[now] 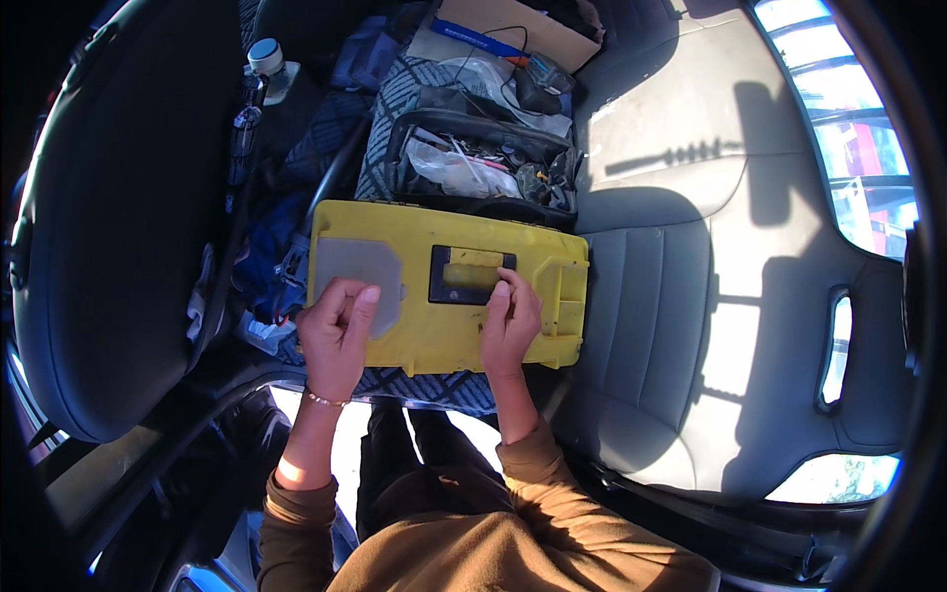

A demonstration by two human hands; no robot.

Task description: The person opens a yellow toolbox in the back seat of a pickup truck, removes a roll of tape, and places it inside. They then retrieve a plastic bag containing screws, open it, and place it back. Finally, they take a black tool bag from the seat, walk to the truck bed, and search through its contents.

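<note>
A yellow toolbox (409,229) with its lid down lies in front of me. A cloudy, see-through compartment cover (345,259) is on the left of the lid, and a black-framed carrying handle (466,293) is near its middle. My left hand (337,335) is over the lid's left front part, closed, with the thumb against curled fingers. My right hand (511,321) is closed too, its fingertips beside the handle's right end; I cannot tell if they touch it. Whatever may be inside either hand is hidden.
Behind the toolbox sits an open black tool bag (402,178) with small items and a plastic bag. A cardboard box (562,37) is farther back. A grey seat (641,306) flanks the right; a dark seat back (128,217) and a bottle (266,59) are left.
</note>
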